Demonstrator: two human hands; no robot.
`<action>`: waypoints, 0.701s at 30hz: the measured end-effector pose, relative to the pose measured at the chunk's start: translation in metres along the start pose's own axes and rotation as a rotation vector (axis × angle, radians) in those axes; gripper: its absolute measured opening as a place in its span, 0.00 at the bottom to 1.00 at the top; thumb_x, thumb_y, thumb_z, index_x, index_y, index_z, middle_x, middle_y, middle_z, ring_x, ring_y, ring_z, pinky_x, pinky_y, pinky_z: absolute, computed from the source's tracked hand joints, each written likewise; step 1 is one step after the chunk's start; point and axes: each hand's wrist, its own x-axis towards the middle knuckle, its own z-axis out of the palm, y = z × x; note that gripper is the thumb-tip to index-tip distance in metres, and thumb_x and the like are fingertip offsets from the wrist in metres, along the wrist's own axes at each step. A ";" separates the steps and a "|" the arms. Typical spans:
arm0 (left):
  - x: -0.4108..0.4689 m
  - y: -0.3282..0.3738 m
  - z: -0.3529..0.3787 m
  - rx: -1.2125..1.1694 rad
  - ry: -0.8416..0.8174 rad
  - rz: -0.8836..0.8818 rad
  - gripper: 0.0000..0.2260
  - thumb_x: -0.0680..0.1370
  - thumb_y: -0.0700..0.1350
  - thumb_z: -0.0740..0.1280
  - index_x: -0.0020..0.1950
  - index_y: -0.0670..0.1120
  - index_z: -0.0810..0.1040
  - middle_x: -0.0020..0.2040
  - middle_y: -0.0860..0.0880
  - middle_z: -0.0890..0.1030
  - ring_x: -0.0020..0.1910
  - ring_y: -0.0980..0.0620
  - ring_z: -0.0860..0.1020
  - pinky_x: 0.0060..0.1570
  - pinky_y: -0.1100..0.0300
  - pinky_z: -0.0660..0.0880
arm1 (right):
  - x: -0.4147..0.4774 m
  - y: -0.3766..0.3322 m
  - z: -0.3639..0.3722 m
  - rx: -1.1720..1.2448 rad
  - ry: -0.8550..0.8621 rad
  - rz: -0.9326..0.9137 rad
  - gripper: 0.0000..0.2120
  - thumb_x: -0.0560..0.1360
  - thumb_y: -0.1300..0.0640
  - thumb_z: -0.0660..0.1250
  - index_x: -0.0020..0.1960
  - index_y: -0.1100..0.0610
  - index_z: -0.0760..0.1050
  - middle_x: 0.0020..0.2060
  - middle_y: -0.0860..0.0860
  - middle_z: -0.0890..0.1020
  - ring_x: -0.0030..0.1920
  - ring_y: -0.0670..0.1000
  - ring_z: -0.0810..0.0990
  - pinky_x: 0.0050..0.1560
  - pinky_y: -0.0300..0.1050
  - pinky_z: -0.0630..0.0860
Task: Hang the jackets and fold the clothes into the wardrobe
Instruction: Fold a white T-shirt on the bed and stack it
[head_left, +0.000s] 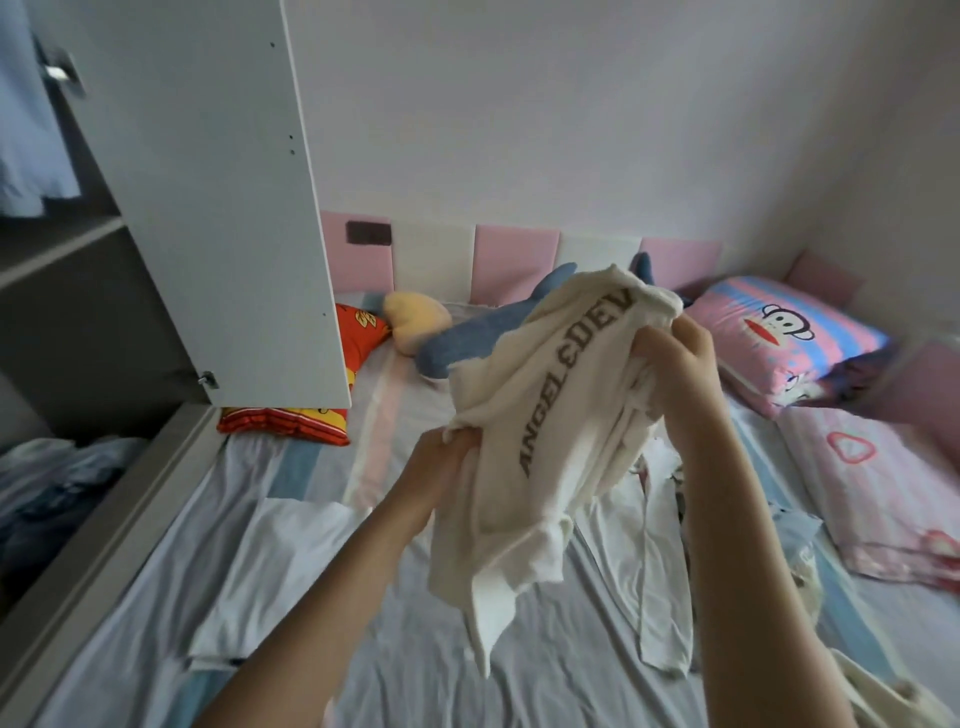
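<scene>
I hold a cream T-shirt (524, 431) with dark lettering up above the bed. My left hand (447, 462) grips its lower left edge. My right hand (675, 353) clutches bunched fabric at its upper right. The shirt hangs crumpled between them, its tail dangling toward the sheet. A folded white garment (275, 577) lies flat on the bed at the left. More white clothes (660, 525) lie loose under and right of the shirt. The wardrobe (62, 291) stands at the left with its white door (218, 197) swung open over the bed.
The striped bed sheet (545, 665) fills the foreground. A blue plush toy (467, 338), a yellow plush (415, 317) and a red cushion (311, 415) lie by the pink headboard (519, 260). A pink cartoon pillow (779, 332) and pink quilt (883, 499) lie right. Clothes sit in the wardrobe's lower compartment (57, 478).
</scene>
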 end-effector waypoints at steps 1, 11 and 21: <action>0.000 0.006 -0.003 -0.108 0.022 -0.045 0.08 0.78 0.48 0.63 0.49 0.49 0.80 0.45 0.49 0.83 0.46 0.50 0.80 0.45 0.57 0.75 | 0.006 0.008 -0.002 -0.114 -0.006 0.020 0.13 0.68 0.58 0.62 0.51 0.61 0.76 0.41 0.54 0.78 0.40 0.51 0.76 0.35 0.41 0.72; -0.008 0.042 0.025 -0.692 0.112 -0.241 0.10 0.78 0.47 0.61 0.49 0.41 0.75 0.46 0.40 0.78 0.44 0.45 0.79 0.45 0.53 0.77 | -0.047 0.060 0.038 -0.228 -0.510 0.350 0.12 0.77 0.55 0.67 0.58 0.57 0.73 0.47 0.51 0.78 0.44 0.46 0.76 0.48 0.37 0.74; -0.019 0.023 -0.011 -0.270 -0.095 0.304 0.19 0.68 0.43 0.61 0.55 0.57 0.80 0.57 0.46 0.81 0.61 0.43 0.76 0.64 0.45 0.71 | -0.075 0.097 0.078 -0.189 -0.407 0.185 0.14 0.73 0.61 0.71 0.56 0.53 0.73 0.47 0.47 0.79 0.45 0.44 0.80 0.42 0.36 0.75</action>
